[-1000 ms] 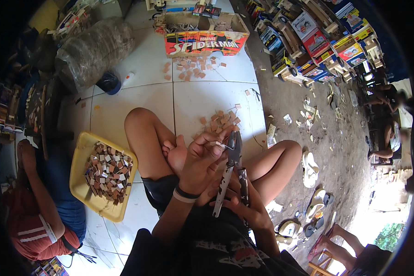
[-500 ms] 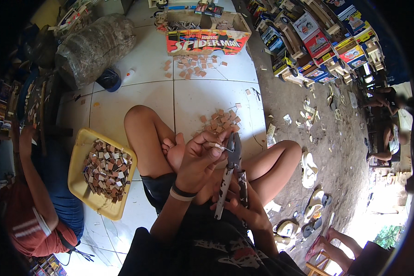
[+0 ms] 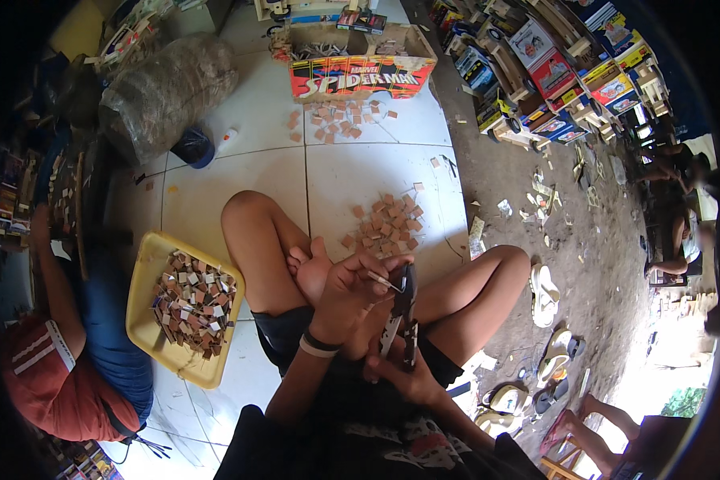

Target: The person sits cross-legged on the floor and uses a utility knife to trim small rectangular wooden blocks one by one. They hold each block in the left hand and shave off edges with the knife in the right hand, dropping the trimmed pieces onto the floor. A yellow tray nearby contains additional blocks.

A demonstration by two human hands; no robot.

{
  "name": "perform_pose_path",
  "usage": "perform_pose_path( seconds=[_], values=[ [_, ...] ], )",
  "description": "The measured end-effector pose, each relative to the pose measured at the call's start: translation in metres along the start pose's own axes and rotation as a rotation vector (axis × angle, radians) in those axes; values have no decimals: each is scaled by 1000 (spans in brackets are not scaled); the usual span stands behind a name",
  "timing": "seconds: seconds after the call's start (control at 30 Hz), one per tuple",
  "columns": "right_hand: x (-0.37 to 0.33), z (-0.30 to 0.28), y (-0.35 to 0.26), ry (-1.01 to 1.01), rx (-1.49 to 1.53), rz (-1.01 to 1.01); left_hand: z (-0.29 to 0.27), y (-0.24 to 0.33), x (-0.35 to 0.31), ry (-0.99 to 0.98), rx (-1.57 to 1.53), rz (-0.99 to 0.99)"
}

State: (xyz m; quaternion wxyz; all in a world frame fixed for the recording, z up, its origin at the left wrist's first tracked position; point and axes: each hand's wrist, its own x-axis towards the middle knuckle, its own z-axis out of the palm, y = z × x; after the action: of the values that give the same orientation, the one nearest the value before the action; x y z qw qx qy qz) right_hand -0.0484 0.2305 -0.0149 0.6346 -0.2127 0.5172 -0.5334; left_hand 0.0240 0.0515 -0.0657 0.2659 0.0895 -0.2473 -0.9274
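My left hand point(image 3: 346, 298) is closed, pinching a small thin piece with a bent wire point(image 3: 386, 281) between thumb and fingers. The wire's end meets the dark jaws of a pair of pliers point(image 3: 405, 298), whose handles have chipped white paint. Around those handles, my right hand point(image 3: 404, 376) is wrapped, below the left one and close to my lap. Whether the jaws grip the wire is too small to tell. Beyond my hands, a heap of small brown square pieces point(image 3: 388, 222) lies on the white tiles.
By my right-hand side are sandals point(image 3: 544, 294) on the dirt floor. A yellow tray point(image 3: 138, 320) of small squares stands left of my knee. Farther off are more squares point(image 3: 344, 120) and a printed box point(image 3: 360, 78). A co-worker in a red shirt point(image 3: 52, 384) sits at left.
The pliers have tilted and dropped slightly toward my lap, and their handles appear closer together. Both hands have moved a little lower with the wired piece still pinched.
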Motion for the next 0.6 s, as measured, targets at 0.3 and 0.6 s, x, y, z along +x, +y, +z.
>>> perform_pose_path(
  seconds=[0.3, 0.6],
  values=[
    [12, -20, 17, 534, -948, -169, -25, -7, -1, 62, 56, 144],
    [-1, -57, 16, 562, -412, -21, -84, 11, 121, 437, 1297, 366]
  ],
)
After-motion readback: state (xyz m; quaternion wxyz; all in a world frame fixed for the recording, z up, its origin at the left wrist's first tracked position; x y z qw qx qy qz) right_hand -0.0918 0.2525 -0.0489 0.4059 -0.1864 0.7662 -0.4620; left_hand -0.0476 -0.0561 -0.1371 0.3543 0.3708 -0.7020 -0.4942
